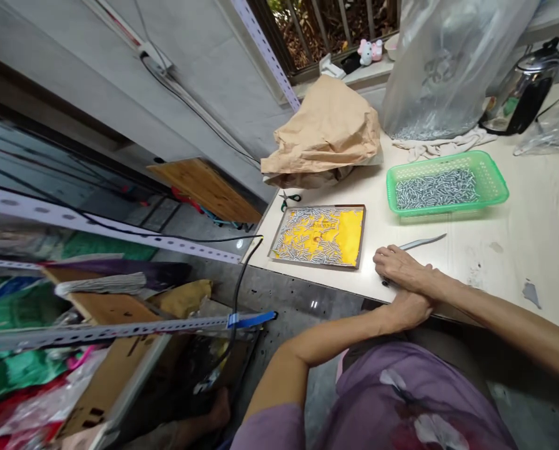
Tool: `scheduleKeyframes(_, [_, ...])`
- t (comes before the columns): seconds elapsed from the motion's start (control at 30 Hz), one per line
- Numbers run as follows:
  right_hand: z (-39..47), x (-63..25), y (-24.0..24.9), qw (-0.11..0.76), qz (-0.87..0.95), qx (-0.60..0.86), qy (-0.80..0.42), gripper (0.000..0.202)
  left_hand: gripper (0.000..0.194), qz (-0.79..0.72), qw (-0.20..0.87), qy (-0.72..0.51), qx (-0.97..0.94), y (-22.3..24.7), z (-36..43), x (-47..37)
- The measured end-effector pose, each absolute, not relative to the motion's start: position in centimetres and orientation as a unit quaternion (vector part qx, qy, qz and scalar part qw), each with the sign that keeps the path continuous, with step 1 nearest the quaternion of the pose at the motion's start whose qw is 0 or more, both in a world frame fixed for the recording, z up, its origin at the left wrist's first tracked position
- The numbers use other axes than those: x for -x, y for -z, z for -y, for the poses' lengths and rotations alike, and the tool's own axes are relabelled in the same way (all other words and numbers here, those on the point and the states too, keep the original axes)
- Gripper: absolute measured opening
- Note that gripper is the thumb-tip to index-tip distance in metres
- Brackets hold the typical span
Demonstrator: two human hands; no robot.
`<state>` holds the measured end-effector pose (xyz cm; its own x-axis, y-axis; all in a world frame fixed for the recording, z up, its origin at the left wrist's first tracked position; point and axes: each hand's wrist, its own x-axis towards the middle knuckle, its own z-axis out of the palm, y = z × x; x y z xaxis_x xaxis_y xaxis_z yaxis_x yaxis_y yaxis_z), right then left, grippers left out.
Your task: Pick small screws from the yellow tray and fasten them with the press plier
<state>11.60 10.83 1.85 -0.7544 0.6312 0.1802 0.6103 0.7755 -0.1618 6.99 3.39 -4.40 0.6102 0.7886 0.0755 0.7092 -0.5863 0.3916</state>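
Observation:
My right hand (pixel 398 265) rests at the table's front edge with its fingers curled. What it holds, if anything, is hidden; a small dark bit shows under it. Just behind its knuckles lies a slim grey curved tool (pixel 424 241), one end reaching the hand. My left hand (pixel 411 308) is crossed beneath the right wrist, its fingers mostly hidden. To the left of the hands sits a shallow clear-walled tray (pixel 362 240) with a yellow bottom, strewn with small silvery metal pins (pixel 328 250). Farther back, a green plastic basket (pixel 494 181) holds many similar pins (pixel 438 189).
Green-handled scissors (pixel 289 199) lie behind the tray. A crumpled brown paper bag (pixel 326 134), a large clear plastic bag (pixel 443 69) and a kettle (pixel 525 87) stand at the back. A black cable (pixel 237 287) hangs by the table's left corner. Cluttered shelving (pixel 110 331) fills the left.

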Motion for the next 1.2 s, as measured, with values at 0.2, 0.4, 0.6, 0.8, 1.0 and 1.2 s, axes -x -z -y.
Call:
scheduleKeyframes(0.2, [-15.0,-13.3,-6.2,0.278,0.911,0.292,-0.082,0.025,0.029,-0.418,0.086,-0.182,-0.886,2.8,-5.7,-2.6])
scheduleKeyframes(0.4, [-20.5,-18.4,-9.7,0.332,0.837,0.434,-0.013,0.026,0.021,-0.734,-0.024,-0.071,-0.675,-1.7,-11.4,8.0])
scheduleKeyframes(0.6, [-14.9,-19.1,-6.5,0.168,0.876,0.441,-0.102,0.032,0.024,-0.753,0.013,0.052,-0.656,-2.5,-13.1,11.9])
scheduleKeyframes(0.8, [-8.7,-18.7,-3.4,-0.033,0.874,0.455,-0.166,0.022,0.016,-0.735,0.095,-0.068,-0.667,-3.1,-12.3,10.4])
scheduleKeyframes(1.0, [-8.0,-18.6,-3.3,-0.078,0.878,0.437,-0.176,0.018,0.006,-0.67,0.486,-0.166,-0.536,-3.0,-8.7,4.4])
scheduleKeyframes(1.2, [-7.6,-18.4,-3.2,-0.083,0.873,0.445,-0.179,0.02,0.02,-0.681,0.549,-0.116,-0.47,-1.8,-7.6,2.2])
